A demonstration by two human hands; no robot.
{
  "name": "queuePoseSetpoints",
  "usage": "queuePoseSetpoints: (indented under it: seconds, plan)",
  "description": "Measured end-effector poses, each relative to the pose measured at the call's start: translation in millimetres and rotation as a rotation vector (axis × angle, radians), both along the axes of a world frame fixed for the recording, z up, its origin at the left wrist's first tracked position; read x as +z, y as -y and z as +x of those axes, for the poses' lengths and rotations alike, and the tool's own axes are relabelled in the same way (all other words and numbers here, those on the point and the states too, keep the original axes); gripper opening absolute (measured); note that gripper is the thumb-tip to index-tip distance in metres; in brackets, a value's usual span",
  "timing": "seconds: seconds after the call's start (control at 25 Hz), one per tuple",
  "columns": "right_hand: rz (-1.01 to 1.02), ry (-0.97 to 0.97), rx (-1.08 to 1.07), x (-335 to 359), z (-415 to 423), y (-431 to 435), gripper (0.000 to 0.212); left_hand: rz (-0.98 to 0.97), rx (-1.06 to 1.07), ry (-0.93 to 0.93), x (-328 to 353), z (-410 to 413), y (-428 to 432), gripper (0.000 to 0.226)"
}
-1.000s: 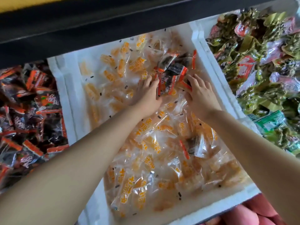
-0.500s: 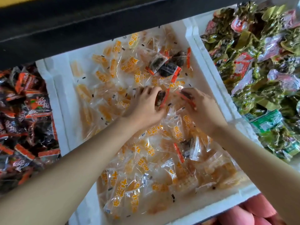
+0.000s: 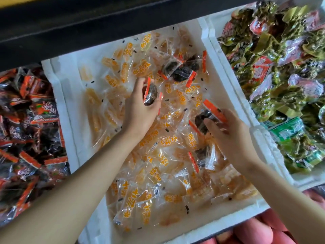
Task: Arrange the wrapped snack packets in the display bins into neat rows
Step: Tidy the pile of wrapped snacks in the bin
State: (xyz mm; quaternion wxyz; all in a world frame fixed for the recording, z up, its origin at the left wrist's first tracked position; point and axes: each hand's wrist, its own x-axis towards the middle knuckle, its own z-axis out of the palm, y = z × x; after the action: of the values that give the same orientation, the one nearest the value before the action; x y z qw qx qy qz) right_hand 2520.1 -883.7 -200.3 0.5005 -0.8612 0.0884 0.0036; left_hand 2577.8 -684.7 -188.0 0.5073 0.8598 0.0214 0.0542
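A white foam bin (image 3: 70, 106) in the middle holds many clear packets with orange print (image 3: 151, 138), lying loose. Among them lie dark packets with red ends: a small cluster at the back (image 3: 182, 71) and one nearer the front (image 3: 198, 157). My left hand (image 3: 139, 110) grips one dark red-ended packet (image 3: 150, 93) above the bin's middle. My right hand (image 3: 230, 136) holds another dark red-ended packet (image 3: 209, 115) near the bin's right wall.
The left bin (image 3: 26, 129) is full of dark red-ended packets. The right foam bin (image 3: 246, 110) holds green and pink wrapped snacks (image 3: 281, 85). A dark shelf edge (image 3: 105, 27) runs across the back. Pinkish rounded items (image 3: 260, 231) show below the front rim.
Both hands have pulled back from the dark cluster at the back of the bin, each lifting a dark red-ended packet; my right hand has moved right and nearer.
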Motion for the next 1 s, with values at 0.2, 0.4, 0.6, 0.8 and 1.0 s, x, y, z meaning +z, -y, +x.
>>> queuePoseSetpoints:
  seconds: [0.2,0.4,0.6,0.8,1.0]
  plan:
    - [0.354,-0.079,0.026,13,-18,-7,0.004,-0.297,-0.199,-0.257,18,-55,8,0.041]
    - [0.408,-0.181,0.185,9,-34,-11,0.016,-0.428,-0.266,-0.426,11,-94,13,0.040]
    - [0.426,-0.197,0.187,-6,-59,-18,0.031,-0.320,-0.225,-0.392,-1,-121,10,0.052]
    - [-0.326,-0.073,0.306,-25,-65,10,0.042,-0.264,-0.128,-0.391,-3,-132,-6,0.055]
    - [-0.867,-0.105,0.383,-43,-66,18,0.071,-0.250,-0.095,-0.387,-8,-132,-15,0.054]
